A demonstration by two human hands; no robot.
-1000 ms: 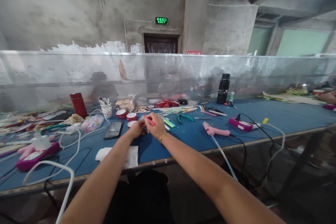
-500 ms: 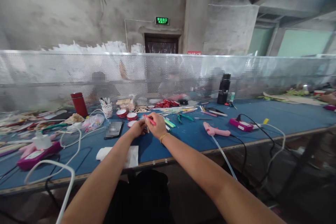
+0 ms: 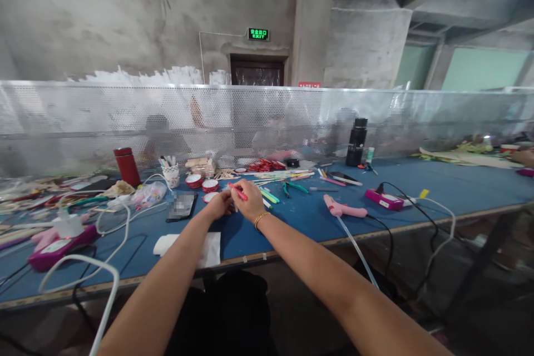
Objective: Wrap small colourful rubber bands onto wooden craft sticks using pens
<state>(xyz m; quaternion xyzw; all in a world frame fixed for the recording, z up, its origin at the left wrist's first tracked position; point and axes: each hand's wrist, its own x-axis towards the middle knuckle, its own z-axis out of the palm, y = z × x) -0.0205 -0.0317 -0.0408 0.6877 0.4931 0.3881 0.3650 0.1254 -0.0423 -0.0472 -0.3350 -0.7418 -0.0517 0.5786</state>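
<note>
Over the blue table (image 3: pixel 300 217), my right hand (image 3: pixel 250 200) is closed around a red pen-like marker (image 3: pixel 240 193), its wrist wearing a gold bracelet. Touching or nearly touching it, my left hand (image 3: pixel 219 206) has its fingers pinched on something small that I cannot make out. Round red-and-white rolls (image 3: pixel 210 185) are just beyond my left hand. Green and white markers (image 3: pixel 270 196) lie right of my right hand, with green-handled pliers (image 3: pixel 295 187) beyond them.
A pink glue gun (image 3: pixel 344 208) lies at the right, wired near a purple box (image 3: pixel 382 199). White paper (image 3: pixel 212 249) is under my left forearm. A phone (image 3: pixel 182 206), a pen cup (image 3: pixel 171 175), a red bottle (image 3: pixel 127 167) and looping cables stand left; a black bottle (image 3: pixel 356 143) is at the back.
My hands stay together in nearly the same place. The red marker's tilt in my right hand looks slightly different, and the whole view has shifted very little.
</note>
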